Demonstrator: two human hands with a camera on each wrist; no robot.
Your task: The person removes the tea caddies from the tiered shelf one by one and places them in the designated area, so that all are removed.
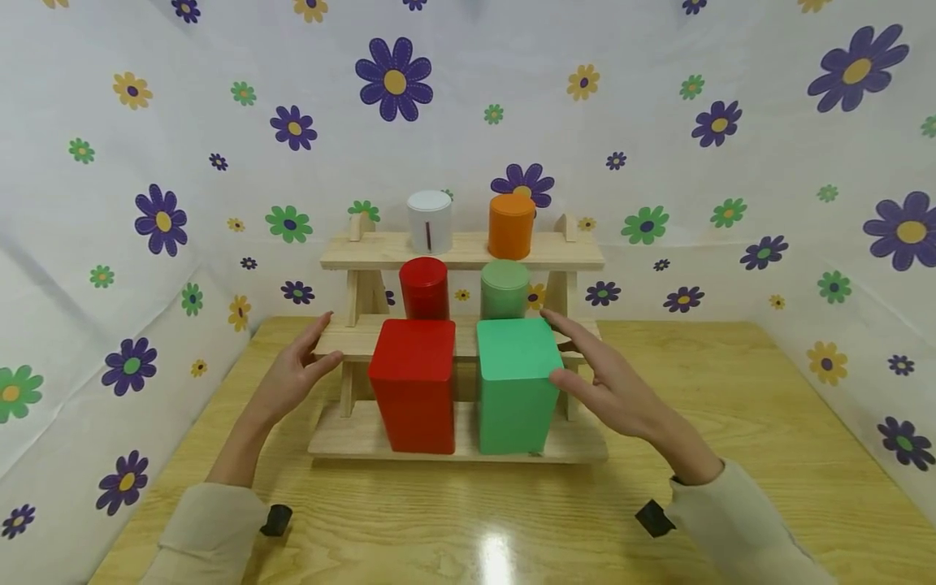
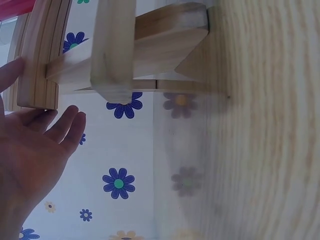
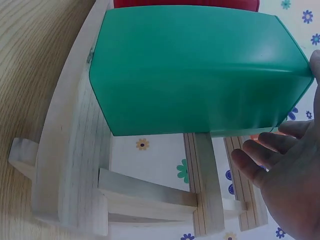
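Note:
My left hand (image 1: 287,375) is at the left end of the wooden tiered stand's middle shelf (image 2: 37,65), its thumb over the front corner and its fingers nearly straight. The index and middle fingers are partly hidden behind the shelf in the left wrist view. On the stand's right side, my right hand (image 1: 610,382) is spread with loose fingers; its thumb touches the upper right edge of a green box (image 1: 515,414). Its other fingers (image 3: 262,155) lie past the box near the shelf ends. Beside the green box stands a red box (image 1: 417,410), both on the bottom shelf.
A red canister (image 1: 425,291) and a pale green canister (image 1: 503,291) stand on the middle shelf. Above them are a white canister (image 1: 430,223) and an orange canister (image 1: 510,227). The stand rests on a wood-grain table (image 1: 409,520), with flower-print cloth (image 1: 453,49) around it.

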